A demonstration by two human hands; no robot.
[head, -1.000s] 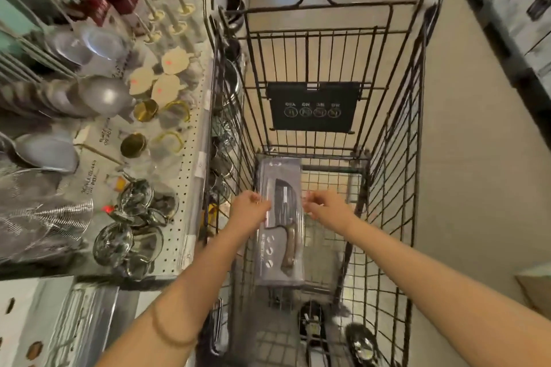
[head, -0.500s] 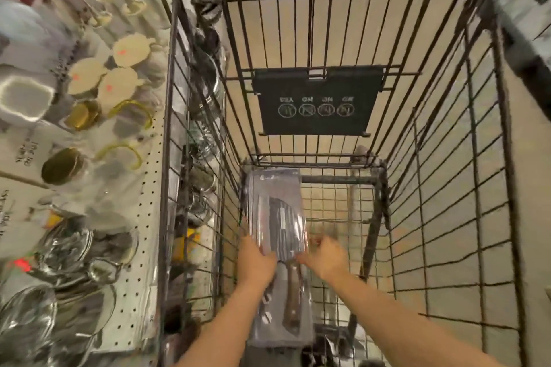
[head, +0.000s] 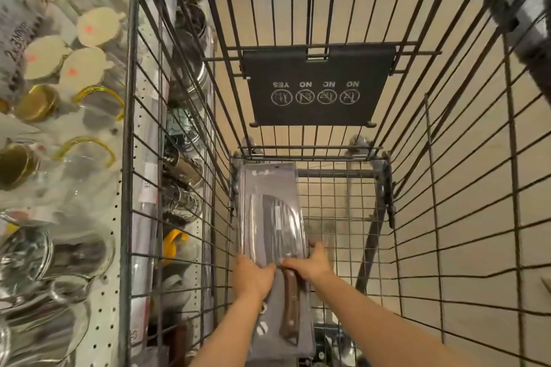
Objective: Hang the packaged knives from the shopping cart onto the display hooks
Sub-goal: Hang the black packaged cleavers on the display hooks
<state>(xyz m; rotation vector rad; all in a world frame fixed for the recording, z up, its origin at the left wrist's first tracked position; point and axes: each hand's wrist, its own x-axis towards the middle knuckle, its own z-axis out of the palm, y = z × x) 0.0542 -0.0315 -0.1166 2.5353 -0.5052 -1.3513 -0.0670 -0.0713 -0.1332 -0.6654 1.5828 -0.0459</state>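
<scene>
A grey packaged knife [head: 272, 217], a cleaver with a brown wooden handle under clear plastic, lies lengthwise on the bottom of the black wire shopping cart [head: 447, 217], along its left side. My left hand [head: 252, 278] grips the package's left edge near the middle. My right hand [head: 310, 262] grips its right edge just above the handle, thumb on top of the plastic. Both arms reach down into the cart from the bottom of the view. Whether more packages lie beneath this one is hidden.
Left of the cart stands a white pegboard display [head: 101, 292] with glass lids, gold-rimmed jars [head: 35, 104] and metal kitchenware. A dark child-seat flap with warning signs [head: 319, 86] hangs at the cart's far end. Beige floor shows through the wires on the right.
My head has leaned deeper over the cart, which now fills the view. Both hands slid from the package's upper part down to its middle, by the handle.
</scene>
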